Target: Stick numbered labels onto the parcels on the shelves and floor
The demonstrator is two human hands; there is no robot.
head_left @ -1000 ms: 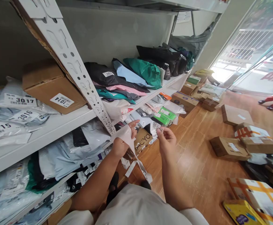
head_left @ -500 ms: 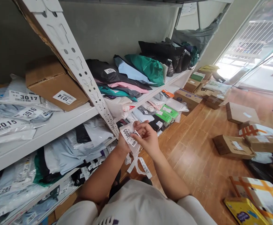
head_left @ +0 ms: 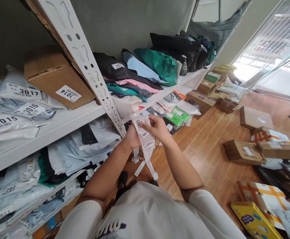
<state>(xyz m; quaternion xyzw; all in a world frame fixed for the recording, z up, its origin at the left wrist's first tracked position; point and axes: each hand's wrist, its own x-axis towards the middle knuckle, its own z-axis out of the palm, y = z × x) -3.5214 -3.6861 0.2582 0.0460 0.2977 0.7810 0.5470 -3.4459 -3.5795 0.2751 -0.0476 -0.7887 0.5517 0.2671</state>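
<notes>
Between my hands is a small pale plastic parcel (head_left: 136, 120) with a white printed label (head_left: 145, 131) on its face. My left hand (head_left: 132, 136) is closed round the parcel's left side, its fingers mostly hidden behind it. My right hand (head_left: 159, 128) is closed at the right side, thumb on the label and fingers curled. Below the parcel hangs a strip of printed number labels (head_left: 148, 156), its lower end curling near my shirt. Whether the strip is pinched by the right fingers or hangs from behind the parcel, I cannot make out.
Left, a white shelf (head_left: 60, 123) bears numbered bags and a brown box (head_left: 57, 81). Ahead lie dark and green mailing bags (head_left: 157, 64), with green packets (head_left: 178, 116) lower down. Cartons (head_left: 244, 151) and a yellow box (head_left: 254, 219) stand on the wooden floor at right.
Both hands have risen slightly with the parcel. The right thumb has moved up on the label, and the label strip now hangs straighter with its printed numbers showing.
</notes>
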